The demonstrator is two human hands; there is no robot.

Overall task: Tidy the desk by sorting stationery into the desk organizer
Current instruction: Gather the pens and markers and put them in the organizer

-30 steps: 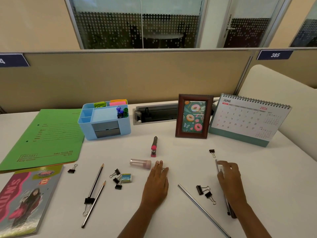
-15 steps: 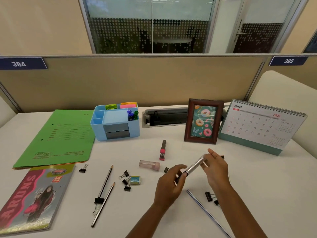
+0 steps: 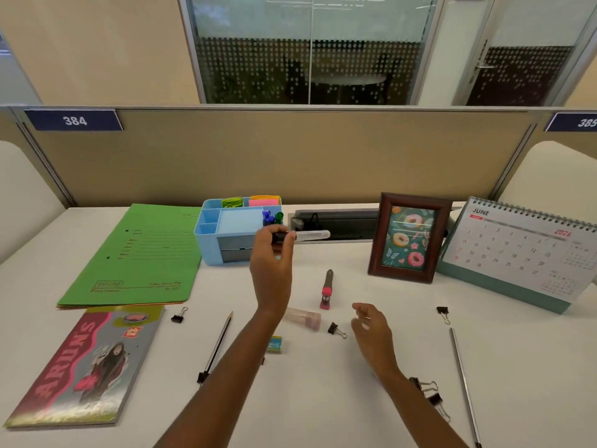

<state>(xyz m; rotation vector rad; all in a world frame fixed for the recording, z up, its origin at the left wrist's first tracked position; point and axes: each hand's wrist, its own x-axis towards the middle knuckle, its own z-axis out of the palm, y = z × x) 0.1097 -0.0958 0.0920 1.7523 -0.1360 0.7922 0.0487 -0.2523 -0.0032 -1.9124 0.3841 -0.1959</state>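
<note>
My left hand [image 3: 272, 263] pinches a pen with a clear cap [image 3: 307, 236] and holds it level, just right of the blue desk organizer [image 3: 210, 240]. The organizer holds sticky notes, a green clip and blue and green markers [image 3: 270, 217]. My right hand [image 3: 371, 328] hovers over the desk with loosely curled fingers and holds nothing. On the white desk lie a pink stapler [image 3: 326, 291], a clear tube [image 3: 305, 318], an eraser [image 3: 275, 345], a pencil [image 3: 215, 347], a silver pen [image 3: 463, 386] and several black binder clips [image 3: 336, 329].
A green folder [image 3: 135, 257] and a magazine [image 3: 84, 367] lie at the left. A framed picture [image 3: 408, 237] and a June calendar [image 3: 517, 250] stand at the right back, with a cable tray [image 3: 342, 223] behind. A beige partition closes the desk's far edge.
My left hand took the pen from my right hand and carried it up to the organizer. My right hand let go and dropped back toward the desk. The camera shifted left.
</note>
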